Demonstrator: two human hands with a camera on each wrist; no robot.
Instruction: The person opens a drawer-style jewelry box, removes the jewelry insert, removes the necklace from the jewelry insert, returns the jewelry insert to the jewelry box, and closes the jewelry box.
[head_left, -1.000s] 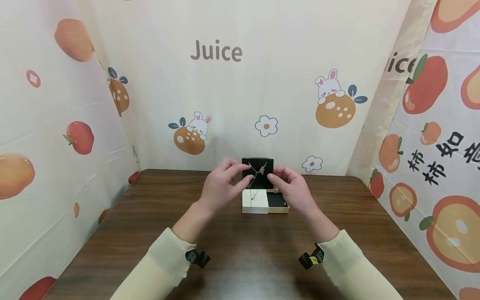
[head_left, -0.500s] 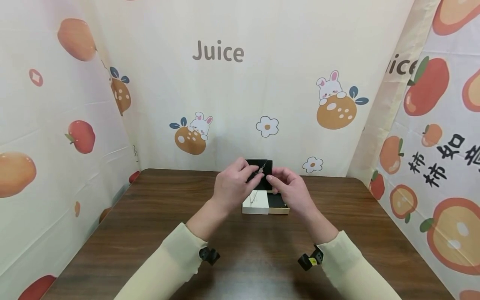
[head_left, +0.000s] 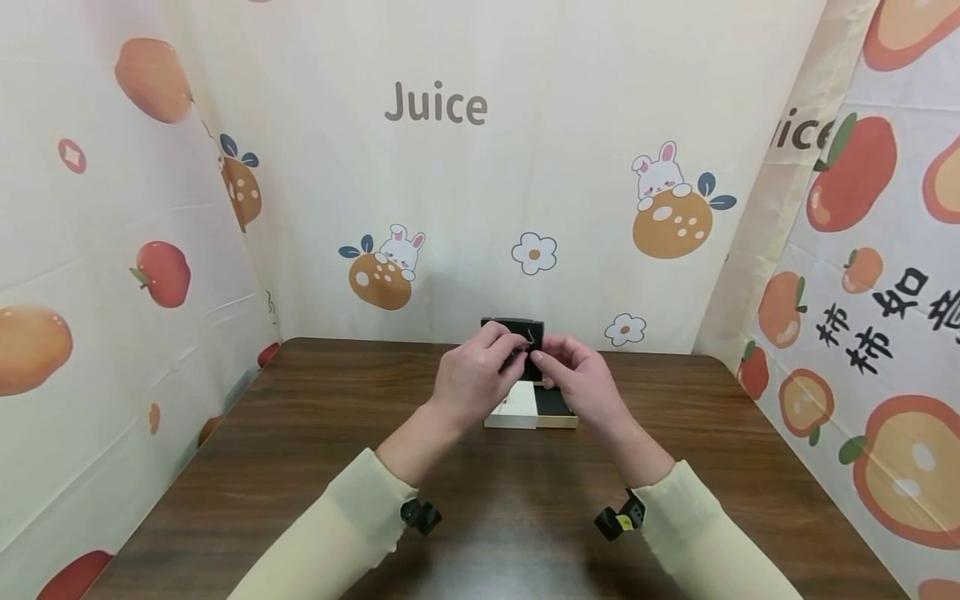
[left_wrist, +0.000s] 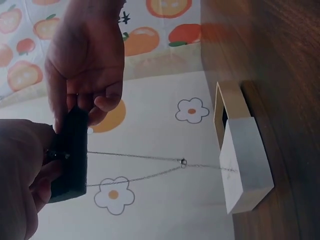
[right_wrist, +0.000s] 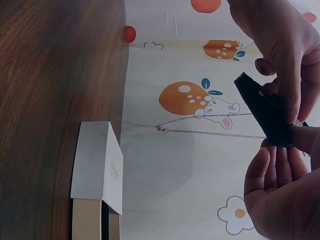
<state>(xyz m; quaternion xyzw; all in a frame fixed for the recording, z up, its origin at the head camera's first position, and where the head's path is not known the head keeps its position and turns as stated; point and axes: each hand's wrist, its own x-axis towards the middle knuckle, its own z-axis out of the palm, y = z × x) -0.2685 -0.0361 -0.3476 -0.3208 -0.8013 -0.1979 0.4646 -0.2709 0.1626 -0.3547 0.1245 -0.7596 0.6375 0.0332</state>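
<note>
My right hand [head_left: 588,383] grips the right edge of a black padded jewellery insert [head_left: 517,321], thumb in front and fingers behind, and holds it up over a box. In front of the insert, the curled fingers of my left hand [head_left: 471,377] pinch a silver necklace [right_wrist: 160,128] at its pendant, which they mostly cover. Behind the insert the chain hangs in two strands that meet at a clasp [left_wrist: 183,162], with a tail running on toward the box. A white sleeve [head_left: 513,408] covers the left part of the box; its tan tray [right_wrist: 86,220] slides out to the right.
The box rests on a dark brown wooden table [head_left: 480,517], near its back edge. Printed curtains [head_left: 450,183] with fruit and rabbits rise behind and on both sides. Each wrist carries a small black camera [head_left: 422,515] on a strap.
My left hand has moved right across the insert, from its left edge to the pendant, and now covers most of it. The right hand keeps its grip in almost the same place.
</note>
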